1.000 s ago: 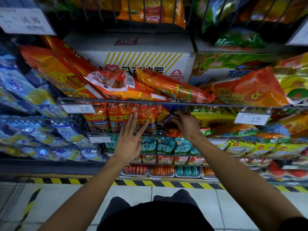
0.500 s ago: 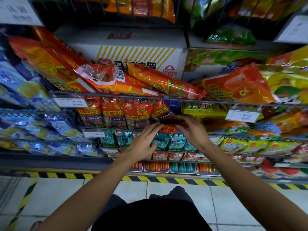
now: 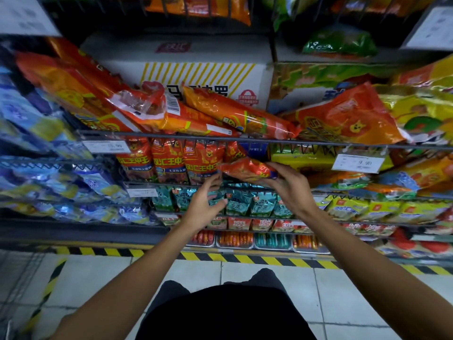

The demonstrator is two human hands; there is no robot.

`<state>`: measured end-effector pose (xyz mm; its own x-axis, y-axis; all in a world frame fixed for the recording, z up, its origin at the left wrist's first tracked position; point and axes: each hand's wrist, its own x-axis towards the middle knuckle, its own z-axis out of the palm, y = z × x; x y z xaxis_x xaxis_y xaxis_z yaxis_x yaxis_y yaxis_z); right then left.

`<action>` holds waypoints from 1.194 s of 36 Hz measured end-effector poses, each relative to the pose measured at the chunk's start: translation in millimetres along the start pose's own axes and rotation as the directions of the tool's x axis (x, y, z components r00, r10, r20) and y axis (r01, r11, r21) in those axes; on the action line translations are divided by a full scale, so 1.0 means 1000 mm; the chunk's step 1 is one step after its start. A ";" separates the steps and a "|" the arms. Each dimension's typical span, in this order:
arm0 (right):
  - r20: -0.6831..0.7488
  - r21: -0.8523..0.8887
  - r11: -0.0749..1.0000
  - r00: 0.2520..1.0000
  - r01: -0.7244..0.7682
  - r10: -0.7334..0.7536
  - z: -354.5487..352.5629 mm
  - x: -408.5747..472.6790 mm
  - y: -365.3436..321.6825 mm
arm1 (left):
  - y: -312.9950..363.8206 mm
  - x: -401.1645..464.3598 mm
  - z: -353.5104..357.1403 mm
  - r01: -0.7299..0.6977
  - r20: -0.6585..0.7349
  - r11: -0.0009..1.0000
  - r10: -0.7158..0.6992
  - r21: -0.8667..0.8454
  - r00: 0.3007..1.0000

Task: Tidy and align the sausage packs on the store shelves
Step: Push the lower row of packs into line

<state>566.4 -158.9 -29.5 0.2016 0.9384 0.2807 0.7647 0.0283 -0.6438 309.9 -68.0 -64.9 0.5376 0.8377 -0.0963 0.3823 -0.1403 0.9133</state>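
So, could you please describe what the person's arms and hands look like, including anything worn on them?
Both forearms are bare from the bottom of the frame to the wrists, with no sleeves showing. The left hand and right hand wear no gloves, and no watch, bracelet or ring can be made out. Below, the person wears dark clothing.

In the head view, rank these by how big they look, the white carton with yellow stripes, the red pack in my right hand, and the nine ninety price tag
1. white carton, by far the largest.
2. red pack, held in the right hand.
3. price tag.
Pack and tag look close in size, and the pack is nearer the camera, so that order is unsure.
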 end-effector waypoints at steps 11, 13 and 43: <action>-0.101 0.480 0.867 0.973 -0.135 0.207 -0.002 -0.021 -0.059 | 0.040 -0.004 0.003 0.069 0.194 0.974 -0.026 -0.214 0.981; -0.045 0.549 0.820 0.973 -0.165 0.226 0.003 -0.026 -0.064 | 0.044 -0.002 0.002 0.072 0.186 0.967 -0.026 -0.244 0.982; 0.044 0.101 0.968 0.973 -0.232 0.228 0.020 0.005 -0.035 | 0.040 0.021 0.016 -0.126 -0.200 0.984 0.150 0.127 0.968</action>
<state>528.7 -148.0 -19.7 0.3435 0.9344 0.0946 0.6315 -0.1553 -0.7596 348.5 -64.0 -36.3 0.4279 0.8955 0.1225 0.4037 -0.3106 0.8606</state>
